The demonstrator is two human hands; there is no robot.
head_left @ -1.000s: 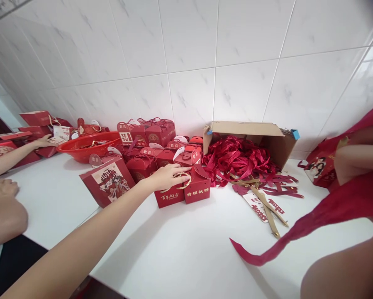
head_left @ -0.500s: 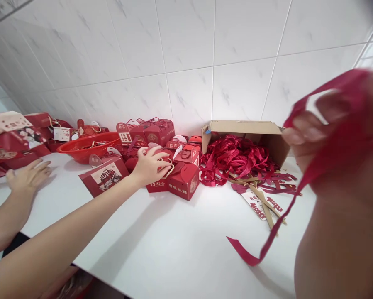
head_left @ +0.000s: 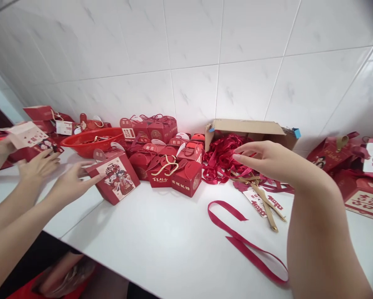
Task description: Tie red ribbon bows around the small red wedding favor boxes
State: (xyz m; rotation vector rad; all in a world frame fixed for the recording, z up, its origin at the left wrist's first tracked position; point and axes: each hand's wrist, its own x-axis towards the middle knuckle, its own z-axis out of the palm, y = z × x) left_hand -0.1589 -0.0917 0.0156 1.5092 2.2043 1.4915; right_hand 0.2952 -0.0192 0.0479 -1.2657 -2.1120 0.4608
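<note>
In the head view, the left hand (head_left: pixel 69 186) touches the printed box (head_left: pixel 120 179) at left, its grip unclear; the right hand (head_left: pixel 276 160), fingers parted and seemingly empty, hovers before the ribbon pile (head_left: pixel 221 151). Handling the box seems the step; lifting calls for a firm pinch.

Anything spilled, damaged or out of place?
Yes. Ribbons spill in a tangle from the carton's open side onto the table, and one loose ribbon lies apart, doubled back on itself. No damage stands out.
</note>
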